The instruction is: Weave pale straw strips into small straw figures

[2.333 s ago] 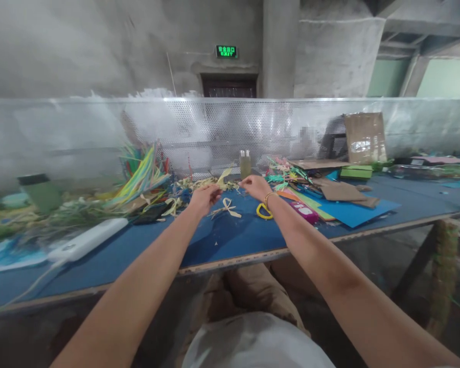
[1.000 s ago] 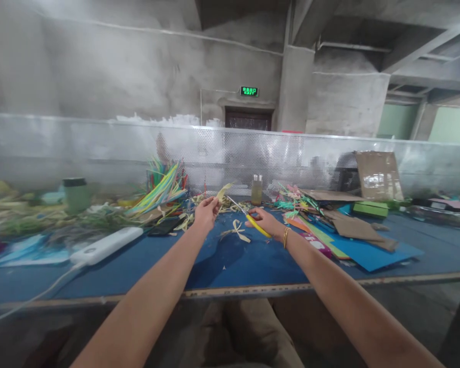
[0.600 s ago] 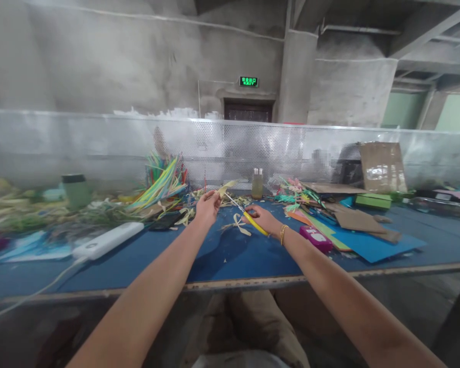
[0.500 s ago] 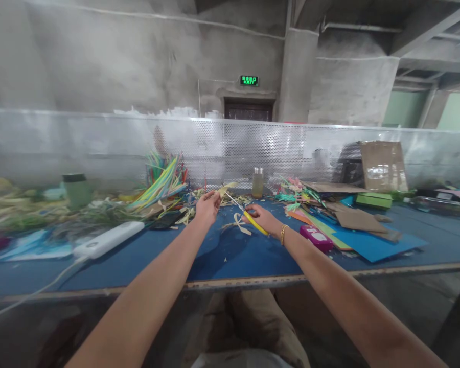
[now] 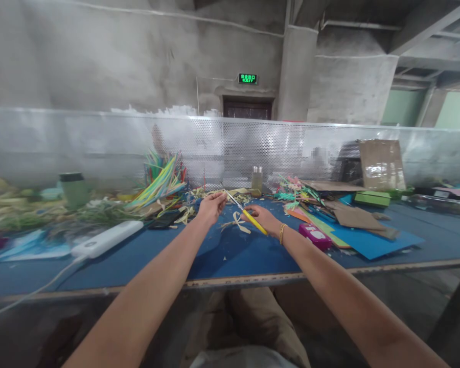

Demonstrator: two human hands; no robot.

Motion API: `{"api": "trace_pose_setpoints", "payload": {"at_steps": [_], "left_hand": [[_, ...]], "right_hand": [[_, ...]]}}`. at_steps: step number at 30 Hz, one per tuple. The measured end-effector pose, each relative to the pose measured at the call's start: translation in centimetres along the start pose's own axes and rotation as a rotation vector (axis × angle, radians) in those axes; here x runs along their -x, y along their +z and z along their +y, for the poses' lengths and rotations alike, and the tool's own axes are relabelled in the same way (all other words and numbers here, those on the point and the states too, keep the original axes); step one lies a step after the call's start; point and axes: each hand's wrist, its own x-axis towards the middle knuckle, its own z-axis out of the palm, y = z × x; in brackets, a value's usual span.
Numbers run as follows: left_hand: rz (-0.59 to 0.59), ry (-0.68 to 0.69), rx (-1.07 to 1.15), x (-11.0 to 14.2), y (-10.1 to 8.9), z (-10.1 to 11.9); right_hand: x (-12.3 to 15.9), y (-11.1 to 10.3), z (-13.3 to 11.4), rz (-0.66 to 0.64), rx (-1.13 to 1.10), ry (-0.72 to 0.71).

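Observation:
My left hand (image 5: 212,205) is closed in a pinch, thumb against fingertips; whatever is between them is too small to make out. In my right hand (image 5: 261,217) is a yellow-handled tool (image 5: 255,222) with a slim metal end, its handle running under the palm. The tool's metal tip reaches up and left to my left fingertips. On the blue table below the hands lies a pale bow-like strip (image 5: 240,223) with thin stems. Behind the hands, pale dry strips (image 5: 245,192) are scattered.
A white power strip (image 5: 108,239), a dark green-lidded jar (image 5: 73,191) and a bundle of coloured stems (image 5: 161,178) stand left. A glass bottle (image 5: 256,183) is at the back. Right lie a magenta box (image 5: 315,236), a blue sheet (image 5: 379,241) and cardboard (image 5: 362,221). A perforated screen (image 5: 214,148) runs behind.
My left hand has shifted slightly right, towards the tool's tip. The pale leaf-like strip that stuck out from its fingertips no longer shows there. The right hand stays nearly still.

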Motion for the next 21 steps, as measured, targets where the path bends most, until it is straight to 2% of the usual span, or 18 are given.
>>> {"api": "trace_pose_setpoints", "payload": {"at_steps": [13, 21], "left_hand": [[0.051, -0.034, 0.083, 0.13, 0.14, -0.13], [0.037, -0.052, 0.060, 0.04, 0.05, -0.16]], "right_hand": [[0.15, 0.04, -0.18, -0.032, 0.020, 0.005], [-0.61, 0.16, 0.81, 0.001, 0.017, -0.095]]}}
